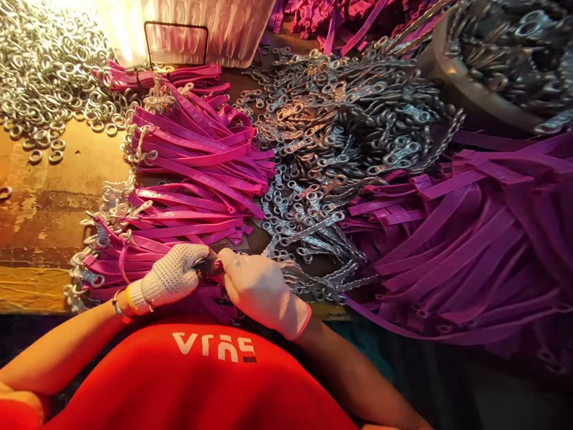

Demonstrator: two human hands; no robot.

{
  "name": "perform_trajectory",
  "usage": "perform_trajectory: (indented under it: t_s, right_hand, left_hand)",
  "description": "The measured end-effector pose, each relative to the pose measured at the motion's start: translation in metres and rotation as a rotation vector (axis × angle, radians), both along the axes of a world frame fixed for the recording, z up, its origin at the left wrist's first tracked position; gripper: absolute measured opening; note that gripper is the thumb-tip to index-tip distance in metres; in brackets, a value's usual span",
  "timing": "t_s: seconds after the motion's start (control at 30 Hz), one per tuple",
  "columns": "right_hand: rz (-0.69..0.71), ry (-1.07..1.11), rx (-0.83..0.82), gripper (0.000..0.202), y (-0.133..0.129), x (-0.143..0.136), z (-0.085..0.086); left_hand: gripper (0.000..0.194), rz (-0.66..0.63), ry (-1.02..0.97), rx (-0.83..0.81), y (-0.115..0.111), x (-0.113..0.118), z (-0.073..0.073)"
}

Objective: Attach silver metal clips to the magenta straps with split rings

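Cluttered counter [49,203] is carrying straps and chains; left hand [172,276] and right hand [259,289] are pinching one small dark fitting [208,266], best kept steady and pinched close.

On your red shirt [197,382], just below your gloved hands, you have white block lettering; from your head camera it shows upside down and cannot be read with certainty; a small dark bar sits beside its last character; nothing else here carries legible text, numbers or brand marks.
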State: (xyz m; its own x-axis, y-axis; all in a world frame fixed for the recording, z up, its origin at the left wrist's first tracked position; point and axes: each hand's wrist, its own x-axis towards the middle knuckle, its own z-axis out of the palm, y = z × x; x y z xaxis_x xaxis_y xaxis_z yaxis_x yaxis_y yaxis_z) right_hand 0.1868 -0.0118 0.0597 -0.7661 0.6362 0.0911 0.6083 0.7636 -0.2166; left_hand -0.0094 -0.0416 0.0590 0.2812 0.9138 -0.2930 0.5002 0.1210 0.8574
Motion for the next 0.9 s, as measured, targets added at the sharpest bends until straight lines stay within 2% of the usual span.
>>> perform_trajectory:
  t_s: [0.07, 0.17, 0.23, 0.33, 0.4, 0.47, 0.5, 0.6, 0.67, 0.73, 0.8, 0.9]
  right_hand:
    - [0.048, -0.022, 0.104, 0.014, -0.006, -0.002, -0.005]
    - [-0.008, -0.096, 0.222, 0.013, -0.017, -0.004, -0.004]
    - [-0.039, -0.108, 0.166, 0.019, -0.019, -0.001, 0.005]
    - [0.0, -0.057, -0.058, 0.033, -0.007, 0.019, 0.022]
    - [-0.099, -0.061, -0.068, 0.028, 0.012, 0.042, 0.026]
    - [-0.262, -0.148, 0.048, 0.018, 0.032, 0.066, 0.02]
    - [-0.275, -0.221, 0.091, 0.015, 0.041, 0.077, 0.014]
    - [-0.176, -0.38, 0.169, 0.014, 0.06, 0.099, -0.011]
    - [-0.14, -0.388, 0.201, 0.015, 0.064, 0.107, -0.022]
    - [-0.167, -0.3, 0.208, 0.015, 0.063, 0.108, -0.023]
    - [-0.222, -0.07, 0.156, 0.018, 0.057, 0.101, -0.014]
    - [-0.2, 0.391, -0.125, 0.027, 0.037, 0.068, 0.01]
  left_hand:
    - [0.016, -0.023, -0.041, -0.029, 0.002, -0.002, 0.0]
    - [0.016, -0.057, -0.111, -0.096, 0.005, -0.005, 0.0]
    - [0.019, -0.098, -0.158, -0.127, 0.006, -0.006, 0.0]
    - [0.027, -0.124, -0.25, -0.171, 0.006, -0.007, 0.0]
    - [0.031, -0.077, -0.315, -0.209, 0.004, -0.007, 0.001]
    - [0.034, 0.013, -0.349, -0.232, 0.003, -0.007, 0.004]
    - [0.037, 0.065, -0.356, -0.253, 0.003, -0.007, 0.006]
    - [0.043, 0.227, -0.422, -0.387, 0.004, -0.004, 0.015]
    - [0.047, 0.29, -0.517, -0.514, 0.005, -0.002, 0.023]
    - [0.052, 0.292, -0.586, -0.596, 0.004, 0.001, 0.028]
    - [0.059, 0.25, -0.567, -0.608, 0.002, 0.005, 0.031]
    - [0.066, 0.149, -0.465, -0.506, -0.001, 0.01, 0.027]
